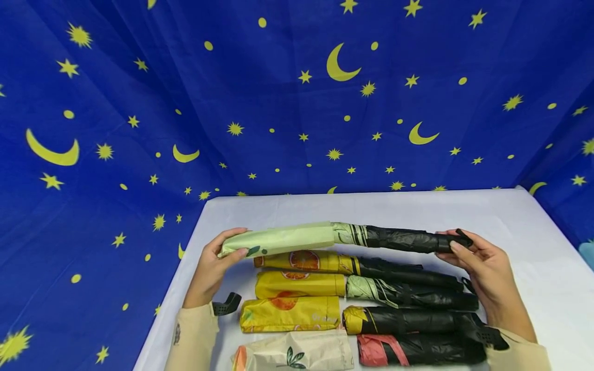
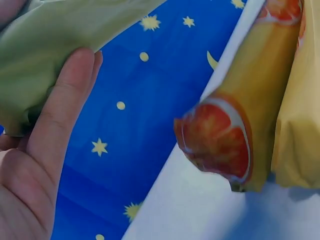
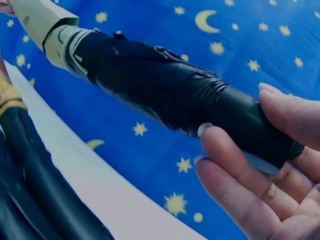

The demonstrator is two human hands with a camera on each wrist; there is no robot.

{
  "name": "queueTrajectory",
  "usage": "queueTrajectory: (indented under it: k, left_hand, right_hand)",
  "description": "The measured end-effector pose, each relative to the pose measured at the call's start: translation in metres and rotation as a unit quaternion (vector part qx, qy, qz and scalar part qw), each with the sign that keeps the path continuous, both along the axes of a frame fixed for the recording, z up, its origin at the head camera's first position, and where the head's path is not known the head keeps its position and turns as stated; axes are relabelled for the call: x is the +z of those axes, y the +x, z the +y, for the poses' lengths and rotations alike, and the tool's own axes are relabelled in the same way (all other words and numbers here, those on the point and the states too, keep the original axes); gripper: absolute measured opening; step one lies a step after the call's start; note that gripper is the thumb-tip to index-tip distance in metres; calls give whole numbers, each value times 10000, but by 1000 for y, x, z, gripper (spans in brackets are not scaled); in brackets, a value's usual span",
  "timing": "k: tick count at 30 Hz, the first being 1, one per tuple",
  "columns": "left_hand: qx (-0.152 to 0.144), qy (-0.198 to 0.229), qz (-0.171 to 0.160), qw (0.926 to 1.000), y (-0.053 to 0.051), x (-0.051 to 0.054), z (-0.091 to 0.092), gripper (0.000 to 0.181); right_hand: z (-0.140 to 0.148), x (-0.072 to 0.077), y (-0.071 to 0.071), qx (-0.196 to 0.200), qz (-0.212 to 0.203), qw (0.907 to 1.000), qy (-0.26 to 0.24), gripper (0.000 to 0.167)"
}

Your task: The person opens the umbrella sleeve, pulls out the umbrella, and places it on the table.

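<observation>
Both hands hold up a folded umbrella [image 1: 399, 239] above the table, lying nearly level. Its left half sits inside a pale green sleeve [image 1: 283, 238] with leaf prints; a striped green band and black folded cloth show past the sleeve's mouth. My left hand [image 1: 218, 257] grips the closed-looking far end of the sleeve between thumb and fingers. At the other end, my right hand [image 1: 484, 263] holds the black handle [image 3: 245, 117], thumb on one side and fingers on the other. A dark wrist strap [image 1: 464, 237] sticks out there.
Below lie several umbrellas side by side: one in an orange-print sleeve [image 1: 303, 261], others half-covered by yellow sleeves [image 1: 299, 285], and a red-and-black one [image 1: 417, 349] beside a cream sleeve [image 1: 297, 350]. The white table [image 1: 533, 247] meets a blue starry curtain [image 1: 297, 103] at the back and sides.
</observation>
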State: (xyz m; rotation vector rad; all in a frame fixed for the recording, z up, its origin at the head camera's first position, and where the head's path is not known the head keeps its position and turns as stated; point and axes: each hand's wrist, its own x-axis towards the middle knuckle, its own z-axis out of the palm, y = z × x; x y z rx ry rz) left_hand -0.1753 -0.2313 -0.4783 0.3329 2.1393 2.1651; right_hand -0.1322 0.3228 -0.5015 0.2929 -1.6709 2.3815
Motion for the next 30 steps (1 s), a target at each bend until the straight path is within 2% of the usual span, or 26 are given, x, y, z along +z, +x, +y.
queueTrajectory:
  k: [6, 11, 15, 20, 22, 23, 25, 26, 29, 30]
  left_hand:
    - [129, -252, -281, 9992, -20, -11, 1, 50]
    - [108, -572, -512, 9970, -34, -24, 7, 52]
    - [52, -752, -648, 9950, -41, -35, 14, 54]
    - [-138, -972, -627, 9932, -46, -47, 20, 51]
    - [-173, -1202, -587, 9909, -47, -53, 19, 50]
    - [-177, -1322, -585, 9893, -48, -55, 19, 50]
    - [-156, -1586, -525, 9858, -50, -61, 18, 50]
    - [-120, -1711, -495, 9839, -51, -62, 18, 51]
    - [14, -2097, -349, 9771, -53, -65, 20, 53]
    - [79, -2243, -288, 9741, -54, -65, 21, 53]
  right_hand:
    - [10, -10, 0, -146, -288, 9995, -69, 31]
    - [14, -17, 0, -256, -795, 9963, 200, 30]
    - [16, -20, -1, -229, -1136, 9924, 422, 31]
    - [17, -23, -2, -156, -1334, 9889, 631, 31]
    - [18, -25, -2, -133, -1404, 9859, 904, 34]
    - [20, -25, -1, -157, -1490, 9808, 1246, 39]
    - [24, -26, -1, -208, -1761, 9608, 2133, 51]
    - [27, -26, -1, -193, -1894, 9467, 2600, 58]
    - [33, -27, 0, -133, -2198, 8962, 3851, 70]
    - [34, -28, 0, -109, -2229, 8858, 4070, 70]
